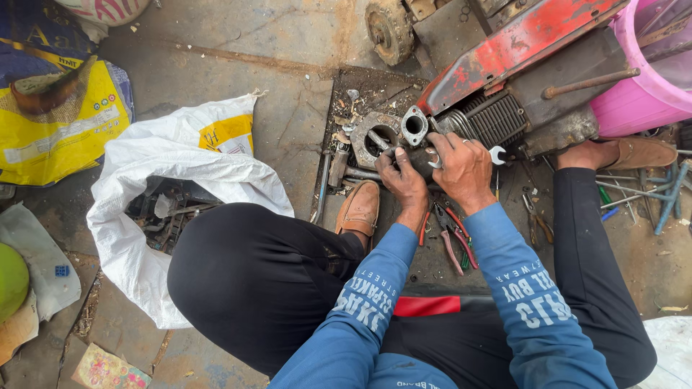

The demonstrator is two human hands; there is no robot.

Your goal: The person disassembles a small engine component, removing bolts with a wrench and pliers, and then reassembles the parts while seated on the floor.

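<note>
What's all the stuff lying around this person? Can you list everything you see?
Engine: one, grey finned block under a red frame, top right.
Flange part: one, grey metal, at the engine's left end.
Wrench: one, silver, under the right hand.
Pliers: red-handled, count unclear, on the ground between the knees.
White sack: one, open, metal parts inside, left.
Yellow and blue bag: one, top left.
Pink bucket: one, top right.
Loose tools: several, right edge.
Brown shoes: two, either side of the work.
Left hand: on the part below the flange.
Right hand: beside it, on the wrench.
</note>
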